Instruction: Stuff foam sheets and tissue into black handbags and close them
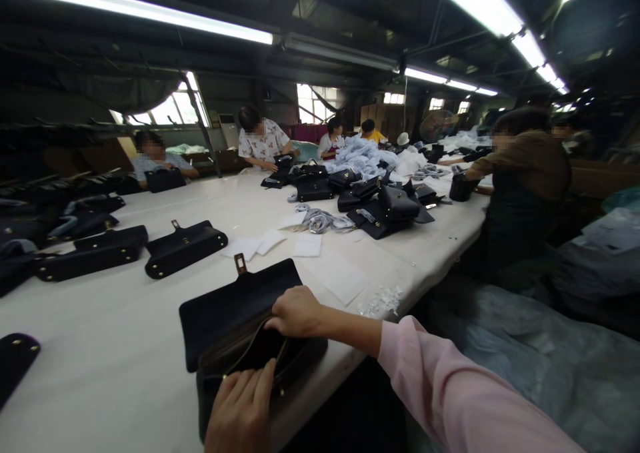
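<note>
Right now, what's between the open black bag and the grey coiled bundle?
White sheets lie between the open black bag and the grey coiled bundle; the head view shows them.

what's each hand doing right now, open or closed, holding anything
Left hand: on the near edge of the open bag; thumb hidden, so grip can't be told.
Right hand: closed, holding the edge of the bag's opening.

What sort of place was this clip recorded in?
Probably a bag workshop or factory floor: black handbags cover a long white table, several people work around it, and tube lights hang overhead.
</note>
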### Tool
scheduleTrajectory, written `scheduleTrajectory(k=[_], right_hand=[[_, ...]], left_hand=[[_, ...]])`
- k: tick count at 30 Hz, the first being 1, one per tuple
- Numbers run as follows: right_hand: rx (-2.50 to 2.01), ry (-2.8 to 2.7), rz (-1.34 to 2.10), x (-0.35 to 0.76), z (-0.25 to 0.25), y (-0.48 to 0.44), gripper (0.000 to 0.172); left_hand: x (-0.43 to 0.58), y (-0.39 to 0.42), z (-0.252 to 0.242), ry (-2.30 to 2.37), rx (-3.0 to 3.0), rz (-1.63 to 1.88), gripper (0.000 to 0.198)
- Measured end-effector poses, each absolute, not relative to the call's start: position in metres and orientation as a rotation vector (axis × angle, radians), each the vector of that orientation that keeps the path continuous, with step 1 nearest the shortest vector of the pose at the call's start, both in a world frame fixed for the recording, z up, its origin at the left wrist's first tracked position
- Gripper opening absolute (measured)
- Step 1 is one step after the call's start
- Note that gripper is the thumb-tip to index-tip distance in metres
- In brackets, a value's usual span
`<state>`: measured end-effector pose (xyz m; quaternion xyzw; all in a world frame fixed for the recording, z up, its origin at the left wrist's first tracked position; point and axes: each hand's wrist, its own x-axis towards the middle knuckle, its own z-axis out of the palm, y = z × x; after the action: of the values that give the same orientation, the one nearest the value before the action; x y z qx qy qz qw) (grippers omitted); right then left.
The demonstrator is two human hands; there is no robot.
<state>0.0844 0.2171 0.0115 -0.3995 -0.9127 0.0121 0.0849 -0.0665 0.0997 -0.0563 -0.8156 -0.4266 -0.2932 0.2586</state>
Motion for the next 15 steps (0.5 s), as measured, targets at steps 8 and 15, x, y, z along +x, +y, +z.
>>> scheduleTrajectory(k=[8,15], right_hand=[[-1.203,-2.02,1.123,0.115,0.014,0.299,0.033],[-1.918,-1.543,0.77,0.161,-0.032,0.401,0.05]], left_hand=[[-0.078,0.101,-0.059,-1.287,-2.189,-0.978,0.034],[-0.077,0.098,-0.079,-1.21,-2.041,-1.011,0.042]])
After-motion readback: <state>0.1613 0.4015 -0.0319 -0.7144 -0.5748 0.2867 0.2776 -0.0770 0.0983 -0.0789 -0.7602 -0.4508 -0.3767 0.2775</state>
